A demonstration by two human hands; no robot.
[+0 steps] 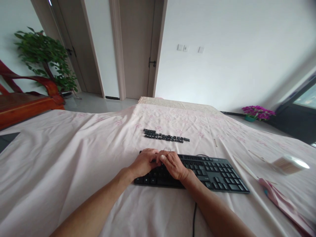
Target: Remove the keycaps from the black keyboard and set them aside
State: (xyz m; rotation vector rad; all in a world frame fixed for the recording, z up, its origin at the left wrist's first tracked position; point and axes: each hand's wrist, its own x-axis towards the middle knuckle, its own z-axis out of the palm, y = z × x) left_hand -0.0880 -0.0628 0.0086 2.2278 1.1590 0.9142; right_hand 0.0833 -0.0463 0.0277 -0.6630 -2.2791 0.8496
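A black keyboard lies on the pink-flowered cloth, with some keycaps off its left part. My left hand rests over its left end, fingers bent and closed together against the fingers of my right hand; what they pinch is hidden. Curled over the keys beside it is my right hand. A thin wire loop, seemingly a keycap puller, sticks out beyond my right fingers, which look closed on it. Past the hands, loose black keycaps lie in uneven rows on the cloth.
To the right stand a clear tub of cotton swabs and a pink cloth item. Single swabs lie about. The keyboard's cable runs toward me. A dark flat object sits at the left edge.
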